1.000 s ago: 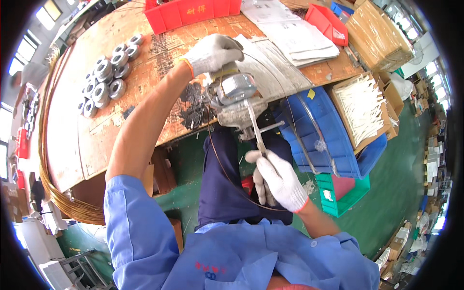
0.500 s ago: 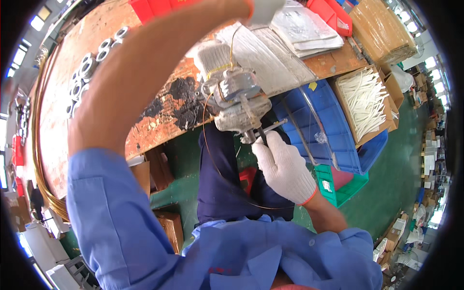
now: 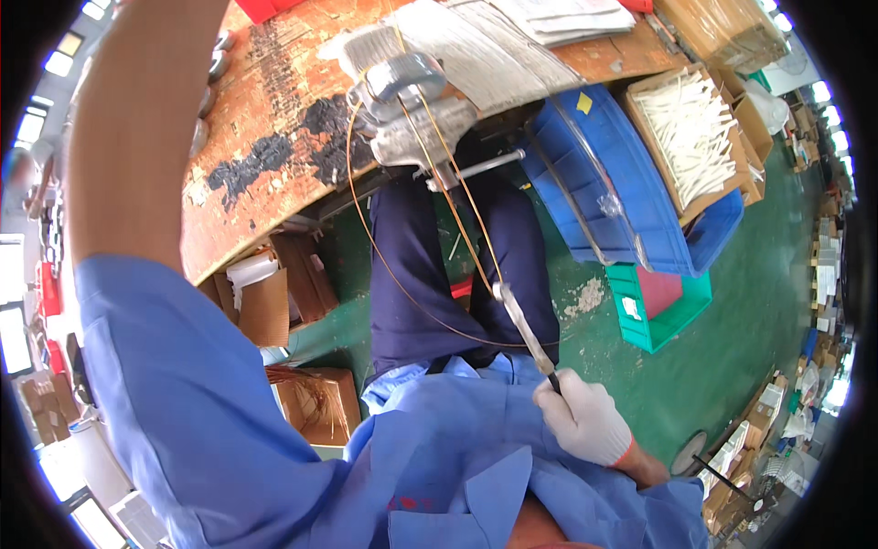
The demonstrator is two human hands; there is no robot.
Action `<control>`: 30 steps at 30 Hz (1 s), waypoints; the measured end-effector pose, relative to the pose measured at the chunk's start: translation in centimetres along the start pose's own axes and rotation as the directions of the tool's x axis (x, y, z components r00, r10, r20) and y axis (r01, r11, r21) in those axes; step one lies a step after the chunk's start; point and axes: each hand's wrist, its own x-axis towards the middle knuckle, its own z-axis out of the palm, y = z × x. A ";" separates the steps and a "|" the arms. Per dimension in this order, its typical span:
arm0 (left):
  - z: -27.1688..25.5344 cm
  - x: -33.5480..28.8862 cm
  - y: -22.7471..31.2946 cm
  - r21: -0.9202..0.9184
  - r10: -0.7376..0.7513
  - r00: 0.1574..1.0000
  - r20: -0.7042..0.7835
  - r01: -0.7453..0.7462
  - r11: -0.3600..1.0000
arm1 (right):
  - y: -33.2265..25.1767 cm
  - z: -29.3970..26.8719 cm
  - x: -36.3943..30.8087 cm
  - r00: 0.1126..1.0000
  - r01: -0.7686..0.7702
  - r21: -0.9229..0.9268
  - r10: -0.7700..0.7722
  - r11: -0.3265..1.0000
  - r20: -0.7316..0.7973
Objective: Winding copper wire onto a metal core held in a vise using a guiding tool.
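In my right hand (image 3: pixel 590 423), gloved in white, are metal pliers (image 3: pixel 523 327) by their dark handle, fingers closed round it. Their jaws meet two strands of copper-coloured wire (image 3: pixel 460 222). These strands run up to a grey metal ring-shaped part (image 3: pixel 402 77), which sits on top of a bench vise (image 3: pixel 425 133) at the table edge. A thinner loop of wire hangs from the same part and crosses over my legs. My left forearm stretches up past the top edge, so the hand itself is out of sight.
The worn wooden bench (image 3: pixel 261 78) carries dark patches and several metal rings at its left. To the right, a blue bin (image 3: pixel 594 174) supports a carton of white sticks (image 3: pixel 690 128). A green bin (image 3: pixel 677 320) stands on the floor, and a carton with wire (image 3: pixel 320 407) lies below left.
My right hand has drawn the pliers down and right, away from the vise, with wire strands stretching after them. My left hand has gone out of view at the top.
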 end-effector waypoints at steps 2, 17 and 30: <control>-21.5 -1.6 -6.0 -0.462 -0.280 0.960 -0.015 0.242 0.853 | 4.2 1.6 -2.1 0.964 0.173 -0.294 -0.101 0.940 0.246; -21.1 -27.4 -5.3 -0.784 -0.522 0.846 -0.109 0.250 0.568 | 22.0 5.8 -5.6 0.994 -0.088 -0.542 0.036 0.835 -0.107; -18.5 -35.6 -5.1 -0.985 -0.263 0.949 0.172 0.161 -0.060 | 20.5 4.8 -6.3 0.948 -0.316 -0.628 0.268 0.712 -0.172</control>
